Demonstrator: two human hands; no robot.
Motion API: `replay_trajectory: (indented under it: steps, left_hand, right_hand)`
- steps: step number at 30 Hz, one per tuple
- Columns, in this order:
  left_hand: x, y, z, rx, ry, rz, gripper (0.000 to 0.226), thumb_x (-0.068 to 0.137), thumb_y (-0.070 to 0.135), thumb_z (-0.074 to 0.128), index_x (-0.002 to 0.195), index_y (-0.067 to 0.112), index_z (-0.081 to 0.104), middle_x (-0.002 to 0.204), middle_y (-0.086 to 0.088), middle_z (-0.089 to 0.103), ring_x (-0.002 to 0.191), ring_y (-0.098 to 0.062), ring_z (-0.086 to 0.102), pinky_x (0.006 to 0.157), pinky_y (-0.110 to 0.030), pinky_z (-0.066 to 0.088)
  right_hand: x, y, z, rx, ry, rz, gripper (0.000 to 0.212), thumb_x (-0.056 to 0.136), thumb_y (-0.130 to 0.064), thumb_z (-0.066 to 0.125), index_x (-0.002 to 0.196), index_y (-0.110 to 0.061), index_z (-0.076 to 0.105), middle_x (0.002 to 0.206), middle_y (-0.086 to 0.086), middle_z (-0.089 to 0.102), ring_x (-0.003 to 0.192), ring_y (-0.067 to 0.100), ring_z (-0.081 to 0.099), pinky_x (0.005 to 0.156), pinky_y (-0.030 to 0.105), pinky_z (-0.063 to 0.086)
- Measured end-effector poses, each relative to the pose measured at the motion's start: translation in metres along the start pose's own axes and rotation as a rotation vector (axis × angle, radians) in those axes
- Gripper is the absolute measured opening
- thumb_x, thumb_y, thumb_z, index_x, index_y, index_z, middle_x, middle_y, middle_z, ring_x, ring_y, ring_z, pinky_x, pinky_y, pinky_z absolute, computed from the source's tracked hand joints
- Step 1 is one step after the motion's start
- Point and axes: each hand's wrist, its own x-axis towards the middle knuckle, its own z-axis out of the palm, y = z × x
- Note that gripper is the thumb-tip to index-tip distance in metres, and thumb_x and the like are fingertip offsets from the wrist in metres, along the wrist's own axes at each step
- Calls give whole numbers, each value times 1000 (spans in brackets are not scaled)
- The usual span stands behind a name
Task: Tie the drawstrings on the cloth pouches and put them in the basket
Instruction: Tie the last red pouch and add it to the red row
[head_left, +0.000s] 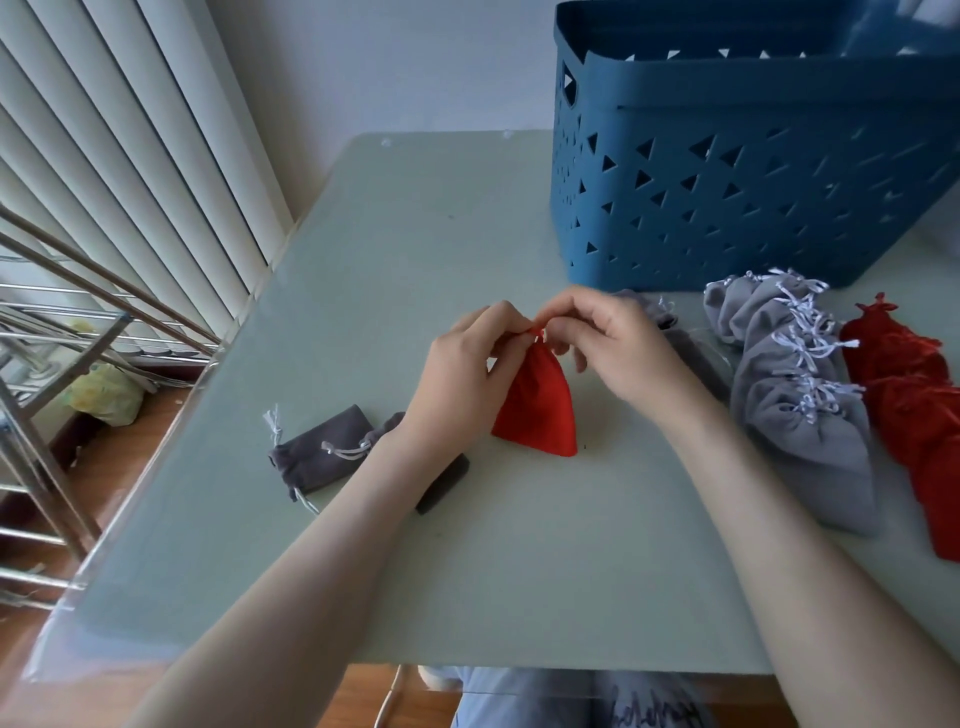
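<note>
A pale green table (415, 223) fills the middle. White vertical blinds (104, 130) hang at upper left. Below them stand a metal rack (52, 338) and a yellowish bag (106, 395) on the wooden floor (135, 467).

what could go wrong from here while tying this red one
1. The left hand and right hand pinch the drawstring at the neck of the red pouch; it could slip, leaving the knot loose.
2. The left forearm passes over the dark grey pouches; swinging toward the basket might drag one toward the table edge.

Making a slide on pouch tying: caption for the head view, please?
Left hand and right hand pinch the drawstring of a red pouch, blue basket behind.
</note>
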Motion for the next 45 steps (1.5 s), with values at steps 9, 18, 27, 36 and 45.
replay_trajectory:
  steps: [9,18,27,36,45]
  left_hand:
    - [-2,6,0,-68,38,4,7,86,-1,56,83,5,58,75,13,57,71,-1,61,68,-5,40]
    - [-2,8,0,-150,1,-90,11,89,-2,57,81,5,54,70,16,56,55,3,51,55,-6,33]
    - [-1,6,1,-130,44,-134,7,92,7,56,87,3,60,75,18,61,70,-4,61,61,-7,40]
    - [0,10,-1,-111,77,-166,11,93,7,56,92,6,67,72,17,61,67,3,59,62,-5,38]
    - [3,-9,0,238,92,-18,13,85,-1,45,83,-1,58,74,-9,64,63,-29,58,57,-33,45]
  right_hand:
    - [-1,-4,1,101,0,-84,27,90,7,53,92,-19,62,70,1,63,62,8,56,66,20,48]
    - [-2,0,3,30,76,-145,17,88,2,61,88,-14,65,75,-8,68,65,0,60,64,20,50]
    - [-2,4,13,-179,240,-252,10,86,-15,63,86,-5,67,68,-29,59,61,2,53,58,12,38]
    - [0,3,18,-307,279,-319,6,87,-9,58,87,-5,63,75,-6,57,70,8,49,63,15,38]
    - [1,5,18,-198,236,-172,7,88,-6,59,81,-9,60,64,-7,51,58,9,46,56,17,34]
